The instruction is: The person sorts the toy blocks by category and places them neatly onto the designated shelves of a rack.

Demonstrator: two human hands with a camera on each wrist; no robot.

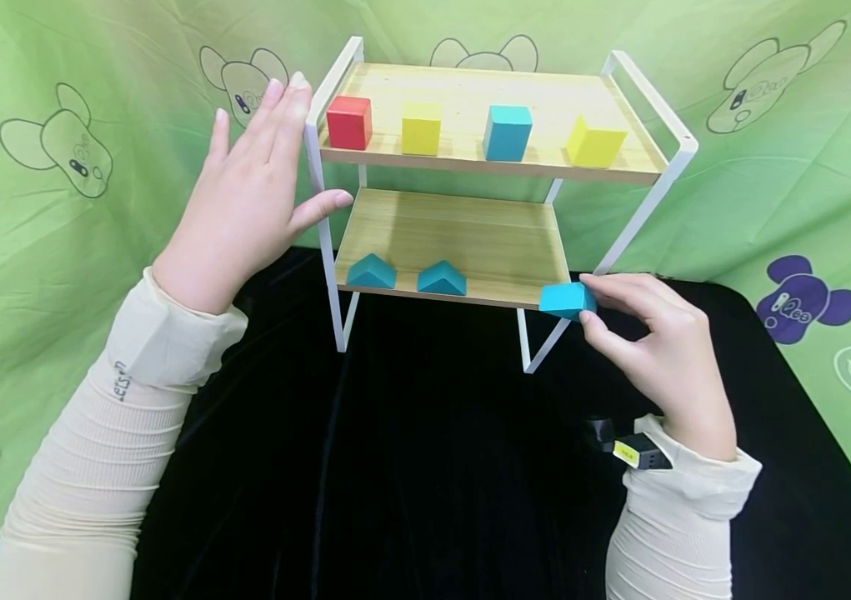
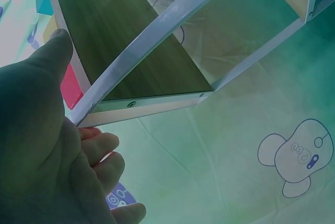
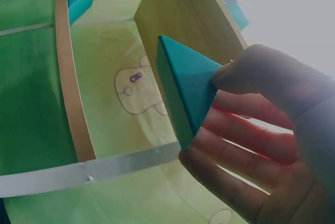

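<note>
I've got the teal triangular wooden block [image 1: 567, 299] pinched between my right hand's [image 1: 658, 358] thumb and fingers [image 3: 246, 145], right at the lower shelf's front corner. It looks light, rigid and smooth-painted, so I'd grip the flat end faces. My left hand [image 1: 248, 200], fingers straight, rests against the white metal rack frame [image 1: 317, 179].

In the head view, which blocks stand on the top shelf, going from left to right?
Red cube → yellow cube → blue block → yellow wedge.
</note>
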